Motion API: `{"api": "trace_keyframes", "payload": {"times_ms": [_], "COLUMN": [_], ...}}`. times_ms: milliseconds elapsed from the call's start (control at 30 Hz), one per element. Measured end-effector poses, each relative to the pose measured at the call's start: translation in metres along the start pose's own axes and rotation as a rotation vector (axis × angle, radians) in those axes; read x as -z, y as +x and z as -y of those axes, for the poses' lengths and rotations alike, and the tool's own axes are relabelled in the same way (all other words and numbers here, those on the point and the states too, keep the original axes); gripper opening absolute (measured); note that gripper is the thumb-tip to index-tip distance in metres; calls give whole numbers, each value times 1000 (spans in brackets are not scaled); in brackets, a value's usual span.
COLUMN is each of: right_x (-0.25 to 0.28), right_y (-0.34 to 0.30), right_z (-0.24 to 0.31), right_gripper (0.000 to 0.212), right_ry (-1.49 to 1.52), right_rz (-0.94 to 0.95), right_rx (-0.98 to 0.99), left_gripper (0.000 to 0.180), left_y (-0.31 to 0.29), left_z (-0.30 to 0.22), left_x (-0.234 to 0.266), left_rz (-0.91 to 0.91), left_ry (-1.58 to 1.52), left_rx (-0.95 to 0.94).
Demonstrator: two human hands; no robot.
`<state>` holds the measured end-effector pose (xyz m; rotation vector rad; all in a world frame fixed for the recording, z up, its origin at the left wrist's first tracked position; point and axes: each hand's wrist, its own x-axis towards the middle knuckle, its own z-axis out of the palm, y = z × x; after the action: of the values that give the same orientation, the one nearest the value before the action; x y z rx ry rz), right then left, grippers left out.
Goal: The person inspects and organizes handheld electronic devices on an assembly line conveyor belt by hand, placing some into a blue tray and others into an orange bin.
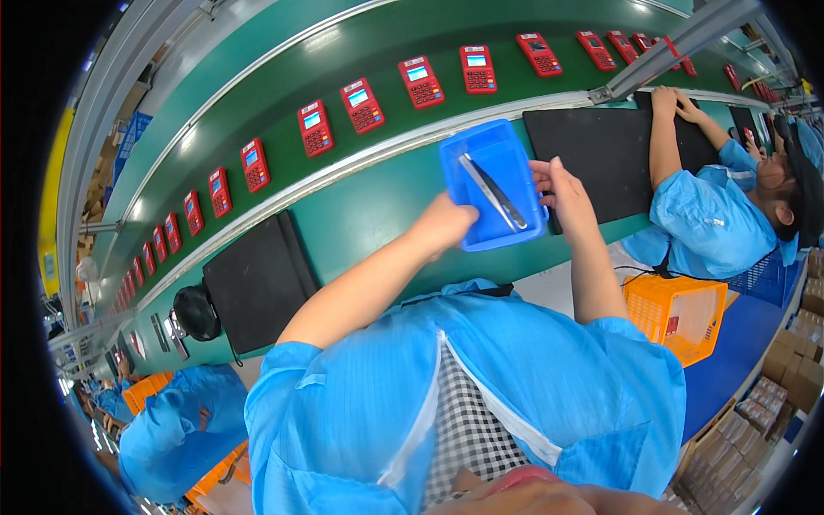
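A small blue plastic bin is tilted in front of me, held up over the green bench. My left hand grips its near left edge, with the thumb over the rim. At the bin's right side, my right hand has its fingers curled against the wall and its thumb raised. Inside the bin lies a pair of metal tweezers, silver with a dark part, slanting across the bottom. The fingertips behind the bin are hidden.
Several red card terminals stand in a row on the green conveyor. Black mats lie on the bench to either side. An orange basket is at my right. Co-workers in blue sit at right and left. A metal post crosses the upper right.
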<state>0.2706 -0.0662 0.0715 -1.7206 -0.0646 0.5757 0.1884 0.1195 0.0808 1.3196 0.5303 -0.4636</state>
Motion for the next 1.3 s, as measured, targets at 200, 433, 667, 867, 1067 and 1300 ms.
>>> {"api": "trace_keyframes", "payload": {"times_ms": [200, 433, 667, 867, 1067, 1300], "right_x": [15, 6, -2, -12, -33, -40], "right_y": [4, 8, 17, 23, 10, 3], "right_z": [-8, -14, -33, -52, -49, -44], "right_gripper": [61, 58, 43, 39, 59, 62], "right_ry": [-140, -48, 76, -73, 393, 459], "right_rz": [-53, -48, -8, -110, 111, -63], "right_rx": [-116, -94, -24, 303, 71, 93], "left_gripper": [43, 50, 56, 71, 77, 74], "left_y": [22, 25, 17, 19, 25, 25], "left_z": [6, 14, 18, 37, 52, 35], "left_x": [-34, -24, -15, 7, 18, 20], "left_rz": [-45, -116, -49, -92, 182, 247], "left_ry": [81, 94, 79, 51, -315, -232], "left_rx": [-2, 3, -96, -234, -93, -133]}}
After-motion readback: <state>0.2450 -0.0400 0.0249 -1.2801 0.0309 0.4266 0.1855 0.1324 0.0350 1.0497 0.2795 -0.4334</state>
